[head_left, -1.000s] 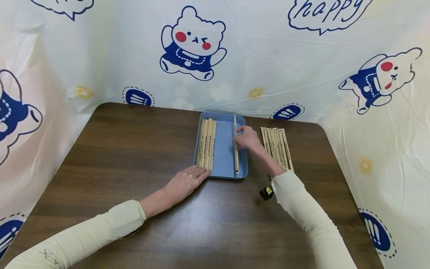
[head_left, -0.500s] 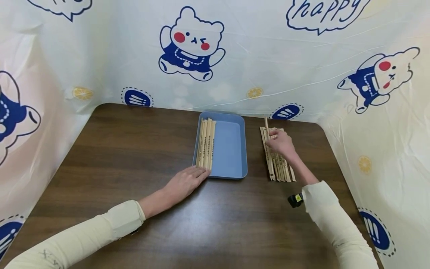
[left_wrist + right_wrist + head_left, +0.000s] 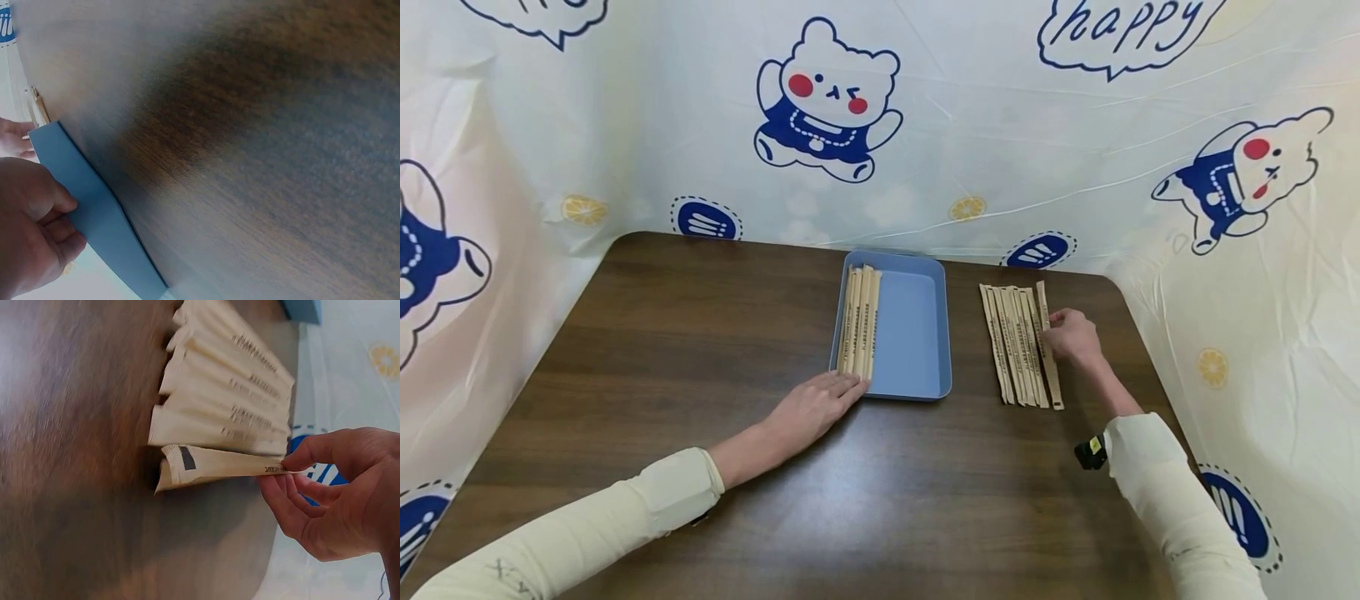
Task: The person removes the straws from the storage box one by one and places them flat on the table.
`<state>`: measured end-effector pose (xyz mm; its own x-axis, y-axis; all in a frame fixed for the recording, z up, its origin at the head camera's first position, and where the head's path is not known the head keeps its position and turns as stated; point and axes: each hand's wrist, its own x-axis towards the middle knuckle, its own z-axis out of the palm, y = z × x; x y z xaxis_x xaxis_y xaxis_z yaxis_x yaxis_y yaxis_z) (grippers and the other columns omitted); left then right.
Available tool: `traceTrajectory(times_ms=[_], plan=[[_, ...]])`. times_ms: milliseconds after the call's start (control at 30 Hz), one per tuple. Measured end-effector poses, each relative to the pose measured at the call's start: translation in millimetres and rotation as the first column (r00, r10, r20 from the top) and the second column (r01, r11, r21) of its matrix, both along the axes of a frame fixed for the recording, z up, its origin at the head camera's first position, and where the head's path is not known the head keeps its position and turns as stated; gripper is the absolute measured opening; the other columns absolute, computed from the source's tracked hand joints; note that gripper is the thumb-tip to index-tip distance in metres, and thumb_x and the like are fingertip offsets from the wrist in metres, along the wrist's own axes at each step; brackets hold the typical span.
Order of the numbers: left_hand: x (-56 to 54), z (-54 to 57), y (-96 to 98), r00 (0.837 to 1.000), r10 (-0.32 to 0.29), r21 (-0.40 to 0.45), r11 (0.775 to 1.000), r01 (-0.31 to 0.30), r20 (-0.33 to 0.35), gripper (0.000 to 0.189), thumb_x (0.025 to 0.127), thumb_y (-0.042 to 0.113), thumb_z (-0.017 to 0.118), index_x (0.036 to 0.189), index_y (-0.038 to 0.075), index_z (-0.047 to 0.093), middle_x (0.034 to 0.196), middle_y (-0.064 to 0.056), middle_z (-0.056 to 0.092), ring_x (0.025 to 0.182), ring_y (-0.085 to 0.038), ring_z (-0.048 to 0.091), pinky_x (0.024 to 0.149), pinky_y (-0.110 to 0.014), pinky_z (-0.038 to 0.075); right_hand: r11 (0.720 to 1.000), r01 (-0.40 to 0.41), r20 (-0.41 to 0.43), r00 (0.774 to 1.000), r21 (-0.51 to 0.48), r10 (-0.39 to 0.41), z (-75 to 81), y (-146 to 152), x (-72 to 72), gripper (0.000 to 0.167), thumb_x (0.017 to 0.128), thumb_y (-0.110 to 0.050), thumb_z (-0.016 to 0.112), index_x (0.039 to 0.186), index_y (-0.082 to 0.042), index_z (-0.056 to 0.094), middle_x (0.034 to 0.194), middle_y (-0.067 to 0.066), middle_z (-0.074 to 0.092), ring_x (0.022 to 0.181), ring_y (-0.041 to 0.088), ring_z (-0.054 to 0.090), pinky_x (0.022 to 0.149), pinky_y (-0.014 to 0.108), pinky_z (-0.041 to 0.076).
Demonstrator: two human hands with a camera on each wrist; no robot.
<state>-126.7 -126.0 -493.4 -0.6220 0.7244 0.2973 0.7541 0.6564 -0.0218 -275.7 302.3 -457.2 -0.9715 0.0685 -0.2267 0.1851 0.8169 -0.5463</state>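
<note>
My right hand pinches a slim brown paper-wrapped chopstick packet between thumb and fingertips. In the right wrist view, this chopstick packet is turned on its edge, beside the row of similar packets. In the head view, that row lies side by side on the table, just left of the held packet. My left hand holds the near left corner of a blue tray. Its curled fingers meet the tray wall in the left wrist view. Several more wrapped packets lie along the tray's left side.
The dark wooden table has rounded back corners. A printed cloth with cartoon bears hangs behind and on both sides. A small black device sits at the right sleeve's cuff.
My right hand has moved right, from the tray across to the right edge of the packet row, and now pinches the rightmost packet there. The packet it held over the tray has joined the row's left.
</note>
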Motion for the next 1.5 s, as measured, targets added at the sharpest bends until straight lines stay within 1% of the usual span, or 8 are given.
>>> traceTrajectory(times_ms=[300,567,867,1033,1100,1233,1333,1500], plan=[[0.5,-1.3,0.0,1.0,-0.001,0.004,1.0,0.001,-0.007,0.048,0.087,-0.007,0.071,0.133,-0.002,0.061,0.126,-0.016,0.066,0.115,-0.029,0.063,0.102,-0.041,0.049,0.998,0.01,0.021,1.0,0.055,-0.011,-10.5,10,-3.2,0.046,0.085,-0.007,0.056,0.127,0.01,0.054,0.112,0.028,0.062,0.064,0.02,0.066,0.059,0.029,0.053],[-1.4,-2.2,1.0,1.0,-0.007,-0.001,1.0,0.007,-0.008,0.046,0.088,-0.006,0.07,0.133,-0.002,0.06,0.125,-0.016,0.066,0.115,-0.029,0.063,0.102,-0.041,0.049,0.996,-0.001,0.027,1.0,0.084,-0.002,-14.4,15,-2.9,0.046,0.085,-0.011,0.061,0.127,0.009,0.056,0.071,0.008,0.065,0.058,0.016,0.06,0.062,0.034,0.047],[-2.7,-1.1,0.9,1.0,-0.008,-0.014,1.0,0.008,-0.007,0.047,0.088,-0.007,0.07,0.134,-0.002,0.06,0.126,-0.016,0.065,0.116,-0.029,0.063,0.103,-0.041,0.048,0.996,0.041,-0.013,0.999,0.075,-0.04,-11.2,15,-0.5,0.031,0.086,-0.017,0.068,0.109,0.004,0.063,0.087,0.014,0.068,0.061,0.017,0.066,0.06,0.031,0.05],[-2.0,-0.5,0.4,1.0,-0.006,-0.016,1.0,0.006,-0.003,0.047,0.088,-0.007,0.07,0.134,-0.002,0.06,0.126,-0.016,0.065,0.116,-0.029,0.063,0.102,-0.041,0.049,0.993,0.061,0.036,0.998,-0.103,-0.057,-5.2,0,-2.9,0.025,0.091,-0.014,0.062,0.107,0.005,0.06,0.081,0.011,0.065,0.063,0.018,0.064,0.058,0.029,0.054],[-2.0,-0.6,0.0,1.0,-0.002,-0.01,1.0,0.002,-0.005,0.047,0.088,-0.007,0.071,0.133,-0.002,0.061,0.125,-0.016,0.066,0.115,-0.029,0.063,0.102,-0.04,0.049,0.966,0.083,0.095,0.994,-0.245,-0.062,-0.3,-12,-4.6,0.032,0.094,-0.012,0.059,0.118,0.009,0.056,0.094,0.019,0.065,0.075,0.023,0.067,0.068,0.033,0.06],[-2.6,-1.3,-0.3,1.0,0.005,0.009,1.0,-0.005,-0.014,0.047,0.086,-0.007,0.072,0.132,-0.002,0.062,0.124,-0.016,0.066,0.114,-0.029,0.064,0.101,-0.04,0.05,0.869,0.148,0.186,0.98,-0.472,-0.066,12.1,-42,-8.0,0.048,0.098,-0.009,0.055,0.14,0.011,0.041,0.124,0.025,0.052,0.1,0.029,0.066,0.09,0.037,0.057],[-2.7,-2.6,-0.1,1.0,0.004,0.015,1.0,-0.004,-0.019,0.046,0.086,-0.007,0.072,0.131,-0.003,0.062,0.124,-0.017,0.066,0.113,-0.029,0.064,0.1,-0.04,0.051,0.808,0.178,0.215,0.974,-0.562,-0.065,21.2,-64,-8.7,0.051,0.099,-0.005,0.054,0.144,0.011,0.036,0.13,0.026,0.047,0.096,0.023,0.067,0.092,0.035,0.055],[-1.2,-3.8,0.3,1.0,0.004,0.011,1.0,-0.004,-0.012,0.045,0.087,-0.006,0.072,0.131,-0.004,0.062,0.124,-0.018,0.066,0.113,-0.029,0.064,0.099,-0.041,0.051,0.771,0.171,0.222,0.974,-0.613,-0.039,31.9,-102,-4.1,0.051,0.097,-0.001,0.058,0.143,0.009,0.039,0.126,0.028,0.051,0.08,0.015,0.069,0.082,0.031,0.059]])
